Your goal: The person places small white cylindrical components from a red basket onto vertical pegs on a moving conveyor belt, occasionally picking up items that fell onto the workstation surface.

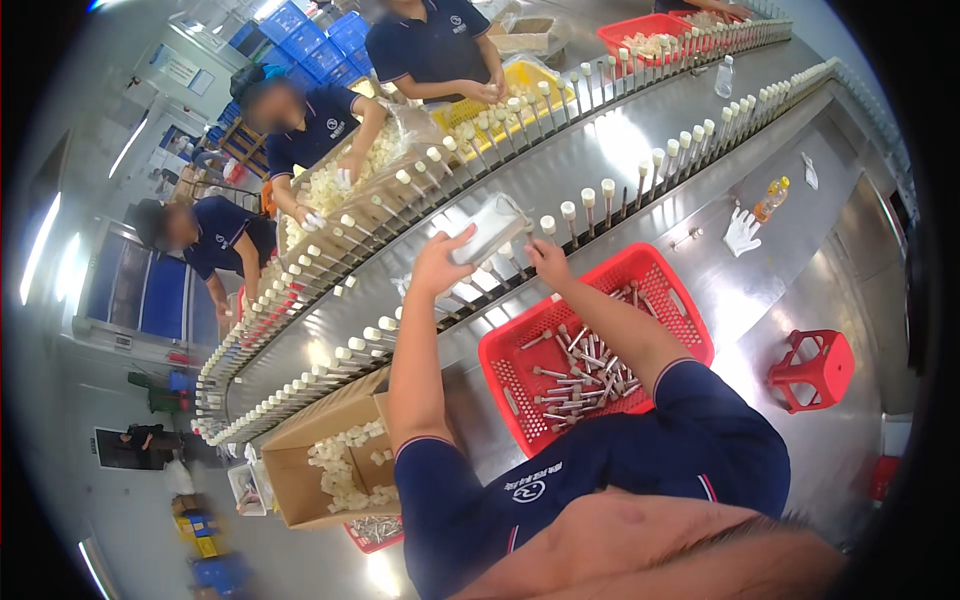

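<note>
My left hand is wrapped round the near end of a translucent whitish box-shaped thing, held over the metal conveyor. Close to its right end, the fingers of my right hand pinch a short rod with a brownish top. That hand is at the near row of upright pins, many topped with white cylindrical pieces. Below my right forearm, a red perforated basket holds a heap of loose metallic rods with brownish ends.
A cardboard box with white pieces stands to the lower left. Across the conveyor, several people work at a yellow basket and a large carton. On the right are a white glove, an orange-yellow bottle and a red stool.
</note>
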`<move>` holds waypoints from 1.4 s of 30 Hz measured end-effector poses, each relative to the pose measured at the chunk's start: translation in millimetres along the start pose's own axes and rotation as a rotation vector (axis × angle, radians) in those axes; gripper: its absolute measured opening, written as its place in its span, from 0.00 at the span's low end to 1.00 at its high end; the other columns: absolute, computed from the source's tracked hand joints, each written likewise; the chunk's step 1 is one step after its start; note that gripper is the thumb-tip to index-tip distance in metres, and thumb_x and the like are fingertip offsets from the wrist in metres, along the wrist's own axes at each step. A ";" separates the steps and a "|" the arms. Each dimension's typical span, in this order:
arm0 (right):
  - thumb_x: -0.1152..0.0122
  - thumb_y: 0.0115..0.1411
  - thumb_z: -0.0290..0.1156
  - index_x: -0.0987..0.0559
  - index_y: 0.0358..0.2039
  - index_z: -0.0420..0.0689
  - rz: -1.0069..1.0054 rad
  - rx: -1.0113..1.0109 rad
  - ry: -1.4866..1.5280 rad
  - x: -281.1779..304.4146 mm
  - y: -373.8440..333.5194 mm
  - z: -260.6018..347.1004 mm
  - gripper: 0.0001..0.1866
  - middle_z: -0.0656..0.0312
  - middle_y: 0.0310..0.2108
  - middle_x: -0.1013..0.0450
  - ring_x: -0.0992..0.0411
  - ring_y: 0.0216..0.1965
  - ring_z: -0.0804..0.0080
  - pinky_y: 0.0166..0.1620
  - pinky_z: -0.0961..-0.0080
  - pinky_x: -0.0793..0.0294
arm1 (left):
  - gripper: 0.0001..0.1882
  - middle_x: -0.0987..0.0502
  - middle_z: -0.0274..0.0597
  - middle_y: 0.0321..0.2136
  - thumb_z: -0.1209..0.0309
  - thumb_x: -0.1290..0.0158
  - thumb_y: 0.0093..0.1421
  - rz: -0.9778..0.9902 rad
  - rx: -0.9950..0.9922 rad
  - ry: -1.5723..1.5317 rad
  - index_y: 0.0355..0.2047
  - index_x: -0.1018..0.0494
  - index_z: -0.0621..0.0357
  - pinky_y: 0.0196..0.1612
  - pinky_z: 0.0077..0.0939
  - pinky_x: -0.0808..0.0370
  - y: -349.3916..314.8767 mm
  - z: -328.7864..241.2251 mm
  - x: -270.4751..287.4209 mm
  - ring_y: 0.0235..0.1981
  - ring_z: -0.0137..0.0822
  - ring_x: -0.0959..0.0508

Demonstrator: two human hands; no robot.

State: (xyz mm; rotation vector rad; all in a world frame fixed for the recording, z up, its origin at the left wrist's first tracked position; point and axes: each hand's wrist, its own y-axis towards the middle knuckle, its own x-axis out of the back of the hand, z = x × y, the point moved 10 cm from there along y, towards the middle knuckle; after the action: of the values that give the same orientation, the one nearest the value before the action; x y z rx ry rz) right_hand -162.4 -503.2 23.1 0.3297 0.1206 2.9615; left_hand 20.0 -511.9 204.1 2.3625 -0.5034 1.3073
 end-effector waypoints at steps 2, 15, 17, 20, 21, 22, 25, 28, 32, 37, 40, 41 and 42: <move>0.44 0.57 0.33 0.24 0.35 0.37 -0.143 0.168 0.041 18.5 -6.8 22.6 0.11 0.51 0.17 0.32 0.31 0.18 0.72 0.24 0.75 0.34 | 0.38 0.38 0.42 0.24 0.62 0.36 0.36 -0.024 -0.001 -0.042 0.53 0.30 0.35 0.35 0.30 0.34 -8.7 16.4 -6.9 0.30 0.41 0.33; 0.41 0.50 0.45 0.27 0.42 0.41 0.704 -0.184 -0.752 73.7 -230.3 -165.0 0.24 0.44 0.31 0.26 0.27 0.34 0.48 0.39 0.56 0.28 | 0.36 0.32 0.44 0.29 0.60 0.40 0.37 0.160 0.019 0.103 0.52 0.31 0.27 0.39 0.33 0.30 12.8 6.1 -36.3 0.35 0.43 0.28; 0.41 0.50 0.44 0.27 0.43 0.42 0.679 -0.202 -0.738 75.7 -227.6 -161.5 0.24 0.44 0.31 0.26 0.27 0.34 0.47 0.39 0.56 0.28 | 0.36 0.33 0.44 0.29 0.61 0.40 0.37 0.162 -0.006 0.100 0.52 0.31 0.27 0.39 0.33 0.30 19.4 -3.6 -36.7 0.35 0.43 0.28; 0.44 0.51 0.41 0.26 0.40 0.39 0.605 -0.175 -0.714 74.0 -211.5 -133.4 0.20 0.44 0.33 0.26 0.27 0.37 0.48 0.43 0.57 0.28 | 0.36 0.33 0.44 0.29 0.61 0.40 0.37 0.122 -0.046 0.064 0.53 0.31 0.28 0.39 0.32 0.31 32.4 -13.8 -24.2 0.34 0.43 0.29; 0.44 0.51 0.41 0.25 0.40 0.40 0.582 -0.177 -0.669 73.2 -204.7 -120.3 0.21 0.45 0.32 0.26 0.27 0.37 0.48 0.43 0.57 0.28 | 0.37 0.34 0.44 0.28 0.61 0.39 0.37 0.086 -0.055 0.030 0.53 0.31 0.28 0.39 0.31 0.31 33.7 -17.4 -15.8 0.35 0.43 0.29; 0.44 0.51 0.41 0.25 0.40 0.40 0.579 -0.178 -0.668 70.8 -199.9 -115.3 0.21 0.45 0.32 0.26 0.27 0.37 0.48 0.43 0.57 0.28 | 0.37 0.34 0.44 0.28 0.61 0.39 0.37 0.087 -0.058 0.031 0.53 0.31 0.28 0.39 0.31 0.31 35.5 -22.4 -11.3 0.35 0.43 0.29; 0.46 0.52 0.39 0.25 0.41 0.41 0.496 -0.122 -0.636 69.3 -173.3 -81.8 0.19 0.46 0.30 0.26 0.27 0.34 0.49 0.39 0.57 0.28 | 0.37 0.34 0.44 0.30 0.62 0.39 0.38 0.060 -0.078 0.065 0.53 0.32 0.28 0.40 0.30 0.32 41.0 -36.7 3.5 0.36 0.43 0.30; 0.47 0.54 0.35 0.25 0.39 0.40 0.286 0.136 -0.487 77.2 -130.1 -11.9 0.15 0.48 0.27 0.27 0.27 0.30 0.52 0.34 0.60 0.29 | 0.37 0.33 0.45 0.31 0.61 0.39 0.37 0.097 -0.062 0.040 0.53 0.32 0.28 0.41 0.31 0.31 37.9 -29.6 -25.0 0.37 0.44 0.29; 0.41 0.49 0.31 0.25 0.39 0.41 0.131 0.461 -0.501 77.3 -67.4 87.1 0.15 0.51 0.28 0.28 0.29 0.34 0.54 0.38 0.62 0.30 | 0.44 0.29 0.46 0.33 0.58 0.38 0.36 0.212 -0.019 0.221 0.59 0.39 0.29 0.44 0.33 0.28 35.5 -25.9 -66.5 0.39 0.48 0.27; 0.32 0.41 0.41 0.32 0.52 0.46 0.222 0.944 -0.656 39.1 -1.4 184.8 0.36 0.54 0.42 0.31 0.33 0.45 0.56 0.49 0.60 0.36 | 0.60 0.29 0.52 0.44 0.53 0.34 0.33 0.147 0.102 0.188 0.64 0.55 0.49 0.45 0.39 0.30 39.8 -36.5 -59.8 0.45 0.48 0.27; 0.29 0.37 0.49 0.35 0.56 0.47 0.495 0.891 -0.944 -8.3 18.7 170.7 0.45 0.54 0.43 0.31 0.33 0.46 0.56 0.50 0.59 0.37 | 0.63 0.31 0.53 0.49 0.52 0.32 0.31 0.044 0.146 0.280 0.63 0.55 0.61 0.49 0.45 0.34 8.1 -22.1 -60.6 0.49 0.47 0.29; 0.29 0.35 0.53 0.37 0.57 0.48 0.677 0.707 -1.107 -17.0 27.3 144.9 0.48 0.53 0.42 0.31 0.33 0.47 0.55 0.49 0.60 0.37 | 0.57 0.30 0.53 0.49 0.54 0.33 0.34 -0.173 0.082 0.329 0.61 0.50 0.62 0.51 0.47 0.36 -8.6 -37.6 -43.3 0.49 0.48 0.29; 0.29 0.35 0.53 0.37 0.57 0.48 0.686 0.720 -1.098 -16.4 31.8 145.5 0.48 0.53 0.42 0.31 0.33 0.47 0.55 0.49 0.60 0.37 | 0.52 0.29 0.52 0.48 0.57 0.33 0.36 -0.395 0.021 0.384 0.59 0.46 0.63 0.52 0.49 0.38 -34.4 -52.8 -24.5 0.49 0.50 0.29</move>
State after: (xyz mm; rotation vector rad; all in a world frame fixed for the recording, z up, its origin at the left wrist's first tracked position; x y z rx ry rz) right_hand -118.6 -528.1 164.2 2.3488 1.0709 2.6244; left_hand -13.4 -453.1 203.2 2.0128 0.0884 1.5158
